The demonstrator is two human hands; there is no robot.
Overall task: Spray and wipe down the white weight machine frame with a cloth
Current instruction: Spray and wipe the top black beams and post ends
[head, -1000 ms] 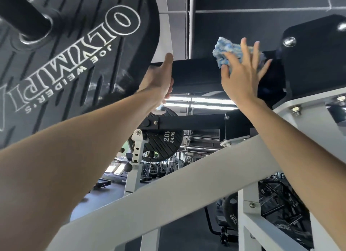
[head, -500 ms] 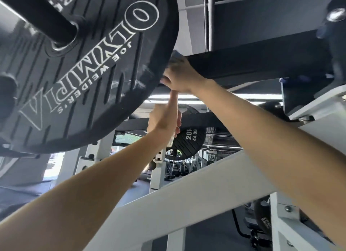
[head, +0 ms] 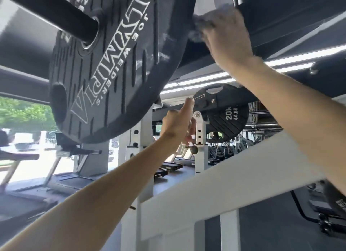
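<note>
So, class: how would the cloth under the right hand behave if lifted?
Probably floppy: the cloth bunches unevenly under the right hand. Likely light: that hand alone presses it against the black beam overhead.

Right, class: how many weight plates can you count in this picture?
3: a big plate top left, a 20 kg plate at centre, and a part-seen plate low at the right edge. Others may be hidden.

Person's limbs, both bare to the edge of view: left forearm (head: 112, 185) and left hand (head: 177, 123); right forearm (head: 299, 108) and right hand (head: 226, 39). Fine short hairs fringe the right forearm's upper outline near the wrist.
</note>
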